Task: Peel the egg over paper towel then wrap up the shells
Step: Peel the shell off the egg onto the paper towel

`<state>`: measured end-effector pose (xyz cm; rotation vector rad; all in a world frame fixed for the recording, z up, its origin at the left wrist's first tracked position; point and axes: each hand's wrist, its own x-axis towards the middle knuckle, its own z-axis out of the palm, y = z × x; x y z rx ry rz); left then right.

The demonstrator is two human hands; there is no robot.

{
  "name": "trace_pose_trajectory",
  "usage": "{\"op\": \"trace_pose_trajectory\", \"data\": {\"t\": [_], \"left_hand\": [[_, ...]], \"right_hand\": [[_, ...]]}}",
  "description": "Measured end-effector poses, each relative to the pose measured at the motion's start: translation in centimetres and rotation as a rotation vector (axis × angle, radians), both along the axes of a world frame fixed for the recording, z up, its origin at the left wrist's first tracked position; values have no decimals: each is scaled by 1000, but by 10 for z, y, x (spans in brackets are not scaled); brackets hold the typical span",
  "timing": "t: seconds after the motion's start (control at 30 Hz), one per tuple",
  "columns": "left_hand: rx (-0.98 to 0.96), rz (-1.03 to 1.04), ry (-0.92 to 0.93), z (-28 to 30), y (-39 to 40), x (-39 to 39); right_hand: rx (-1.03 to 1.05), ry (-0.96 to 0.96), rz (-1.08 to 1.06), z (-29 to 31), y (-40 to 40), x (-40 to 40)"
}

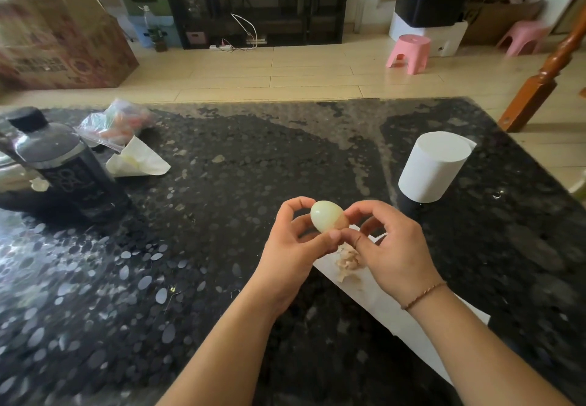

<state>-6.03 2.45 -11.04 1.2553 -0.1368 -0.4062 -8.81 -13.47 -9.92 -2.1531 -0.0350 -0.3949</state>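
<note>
A mostly peeled egg [325, 214], pale and shiny with a patch of brown shell at its right end, is held above the table. My left hand [295, 250] grips it from the left with thumb and curled fingers. My right hand [391, 247] pinches the shell end with thumb and fingertips. Below the hands lies a white paper towel sheet [385, 305] on the dark table. A small heap of brown shell pieces [348, 261] sits on the sheet, partly hidden by my right hand.
A white paper towel roll [432, 166] stands at the right. At the left are a dark bottle [65, 164], a crumpled white paper [138, 159] and a plastic bag [117, 123]. The black speckled table [222, 247] ends at the far edge before the floor.
</note>
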Motion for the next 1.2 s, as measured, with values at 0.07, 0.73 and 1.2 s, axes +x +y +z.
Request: {"op": "trace_pose_trajectory", "data": {"t": [0.07, 0.73, 1.2], "left_hand": [[29, -23, -24, 1, 2, 1], [-205, 54, 198, 3, 6, 4], [-112, 6, 265, 1, 0, -2]], "right_hand": [[50, 48, 1, 1, 0, 0], [-99, 322, -84, -6, -13, 4], [-198, -102, -8, 0, 13, -3]]}}
